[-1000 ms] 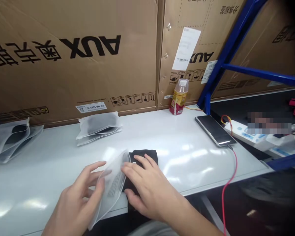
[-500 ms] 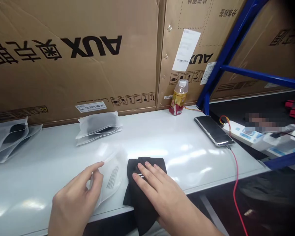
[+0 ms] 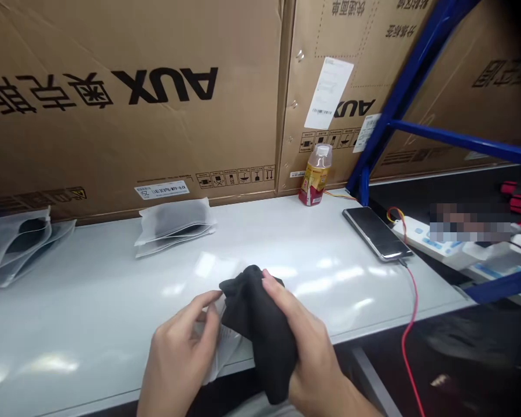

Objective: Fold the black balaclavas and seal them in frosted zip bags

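A black cloth (image 3: 264, 336) is bunched up at the front edge of the white table, gripped by my right hand (image 3: 310, 341), thumb on top. Beside it, my left hand (image 3: 182, 347) pinches at the edge of a frosted plastic bag (image 3: 228, 347), its fingertips close to the cloth's left corner. The bag lies partly under the cloth and behind my left fingers, so much of it is hidden. Whether the left fingertips also hold the cloth is unclear.
Filled frosted bags lie at the middle back (image 3: 176, 226) and far left (image 3: 17, 243) of the white table (image 3: 91, 313). A bottle (image 3: 316, 175), a phone (image 3: 377, 233) with a red cable and a power strip (image 3: 429, 237) are rightward. Cartons (image 3: 134, 139) and a blue frame (image 3: 399, 92) stand behind.
My right hand has gone from lying flat on the spread cloth to gripping it, and the cloth is now bunched and lifted. My left hand has moved right, towards the cloth, with the bag.
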A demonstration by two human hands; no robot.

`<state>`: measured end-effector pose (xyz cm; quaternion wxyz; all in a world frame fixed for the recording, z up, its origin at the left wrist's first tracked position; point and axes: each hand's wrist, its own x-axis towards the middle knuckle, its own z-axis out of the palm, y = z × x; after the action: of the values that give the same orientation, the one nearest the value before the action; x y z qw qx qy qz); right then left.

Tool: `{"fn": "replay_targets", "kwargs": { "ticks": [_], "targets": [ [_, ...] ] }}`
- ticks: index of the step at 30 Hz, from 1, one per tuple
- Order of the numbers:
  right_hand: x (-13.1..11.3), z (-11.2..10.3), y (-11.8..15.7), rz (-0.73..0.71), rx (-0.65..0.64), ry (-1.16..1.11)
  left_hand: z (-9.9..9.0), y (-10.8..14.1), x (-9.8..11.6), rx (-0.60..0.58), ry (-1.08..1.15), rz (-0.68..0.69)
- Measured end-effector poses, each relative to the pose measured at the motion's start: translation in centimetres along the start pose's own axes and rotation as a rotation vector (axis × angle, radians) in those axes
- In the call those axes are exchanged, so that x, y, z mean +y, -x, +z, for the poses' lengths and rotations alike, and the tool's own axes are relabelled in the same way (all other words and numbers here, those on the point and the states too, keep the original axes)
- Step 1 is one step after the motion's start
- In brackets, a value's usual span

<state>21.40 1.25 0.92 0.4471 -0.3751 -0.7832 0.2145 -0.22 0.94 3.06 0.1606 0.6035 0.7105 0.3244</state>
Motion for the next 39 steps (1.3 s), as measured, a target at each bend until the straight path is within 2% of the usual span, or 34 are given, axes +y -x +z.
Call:
{"fn": "replay_targets", "kwargs": {
  "ticks": [4,7,12,15,20,22,27,29,33,39],
  "targets": [
    [-0.1,1.3,0.1,0.023,-0.298,0.223,0.1,-0.2,0.3,0.114,0.031,-0.116],
    [-0.9,1.6,-0.4,0.11,-0.359,0.303,-0.2,0.0,0.5,0.176,0.039,-0.14],
    [-2.5,1.9,-3.3,0.235,-0.391,0.39,-0.7,0.6,1.2,0.017,0.062,-0.062],
    [-2.5,1.3,-4.7,0.172,-0.495,0.395,-1.2,0.6,1.0,-0.045,0.038,-0.011],
    [-1.3,-1.0,-5.2,0.062,-0.672,0.181,-1.8,0.5,0.1,-0.092,0.017,0.036],
    [-1.1,-1.0,-5.0,0.07,-0.647,0.153,-1.9,0.6,-0.1,-0.099,0.018,0.044],
    [-1.6,2.1,-4.3,0.16,-0.326,0.259,-2.2,0.8,0.1,-0.104,0.015,0.107],
    [-1.9,3.0,-4.2,0.195,-0.241,0.289,-2.2,0.7,0.1,-0.099,0.006,0.124],
    [-1.9,2.7,-4.7,0.182,-0.232,0.294,-1.9,0.3,-0.4,-0.074,-0.027,0.087],
    [-1.5,2.1,-5.2,0.174,-0.272,0.325,-1.7,-0.4,-0.6,-0.16,-0.097,0.093]
  ]
}}
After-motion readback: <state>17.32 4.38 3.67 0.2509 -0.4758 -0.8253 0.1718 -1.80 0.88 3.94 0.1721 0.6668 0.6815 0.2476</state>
